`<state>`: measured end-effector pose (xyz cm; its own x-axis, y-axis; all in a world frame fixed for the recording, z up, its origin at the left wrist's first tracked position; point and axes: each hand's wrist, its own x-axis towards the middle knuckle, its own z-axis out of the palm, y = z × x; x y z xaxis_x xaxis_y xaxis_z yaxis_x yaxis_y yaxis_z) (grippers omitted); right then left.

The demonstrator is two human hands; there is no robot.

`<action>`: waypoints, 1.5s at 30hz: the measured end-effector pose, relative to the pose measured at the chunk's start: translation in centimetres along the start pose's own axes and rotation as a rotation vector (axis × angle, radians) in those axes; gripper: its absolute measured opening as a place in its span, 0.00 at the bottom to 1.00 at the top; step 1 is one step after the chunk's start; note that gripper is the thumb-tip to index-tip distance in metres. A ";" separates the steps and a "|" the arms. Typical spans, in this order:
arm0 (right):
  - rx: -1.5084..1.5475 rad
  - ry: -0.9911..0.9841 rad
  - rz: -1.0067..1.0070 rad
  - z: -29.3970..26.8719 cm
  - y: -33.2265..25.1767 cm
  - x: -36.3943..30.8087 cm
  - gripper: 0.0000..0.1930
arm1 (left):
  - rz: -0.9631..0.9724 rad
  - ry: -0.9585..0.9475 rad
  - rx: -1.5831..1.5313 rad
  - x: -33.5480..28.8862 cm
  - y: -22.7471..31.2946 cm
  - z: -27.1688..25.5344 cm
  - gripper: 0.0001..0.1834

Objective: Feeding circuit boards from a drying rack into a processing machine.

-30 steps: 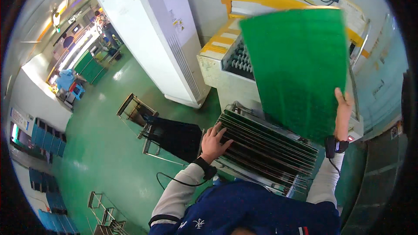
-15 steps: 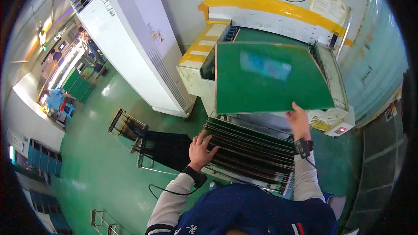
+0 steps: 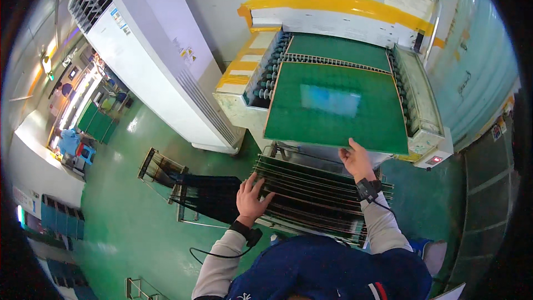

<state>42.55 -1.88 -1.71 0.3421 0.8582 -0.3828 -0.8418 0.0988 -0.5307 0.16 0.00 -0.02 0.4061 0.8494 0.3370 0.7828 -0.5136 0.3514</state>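
Rests left hand [image 3: 252, 199], fingers spread, at the left end of the racked boards [image 3: 313, 193]. Puts right hand [image 3: 357, 161] to the near edge of the green panel [image 3: 327, 130]; cannot tell whether pinching it. Has that panel over the roller machine's [image 3: 425, 100] near end, a second panel [image 3: 338, 47] beyond.
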 end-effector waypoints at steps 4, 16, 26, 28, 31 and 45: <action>-0.140 0.047 0.070 1.3 0.0 -0.2 0.13 | -0.005 -0.011 0.012 -0.1 -0.4 0.2 0.34; -0.137 0.039 0.011 2.2 -0.2 2.1 0.13 | -0.019 -0.014 0.008 -0.1 0.0 0.0 0.34; -0.116 0.036 0.028 2.1 -0.7 3.7 0.14 | -0.012 -0.007 0.003 -0.1 -0.2 0.2 0.34; -0.115 0.019 0.028 1.8 -0.8 4.0 0.14 | -0.004 -0.003 0.001 0.0 0.0 0.0 0.33; -0.116 0.012 0.033 1.9 -0.9 4.4 0.14 | -0.007 -0.007 -0.002 0.0 0.1 -0.3 0.33; -0.145 0.029 0.016 1.4 -1.1 6.0 0.13 | -0.028 -0.022 -0.011 0.1 0.3 -0.3 0.32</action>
<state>44.94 3.81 -2.38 0.3432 0.8437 -0.4127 -0.7789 0.0101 -0.6271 0.32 -0.12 0.39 0.3941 0.8660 0.3079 0.7887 -0.4906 0.3704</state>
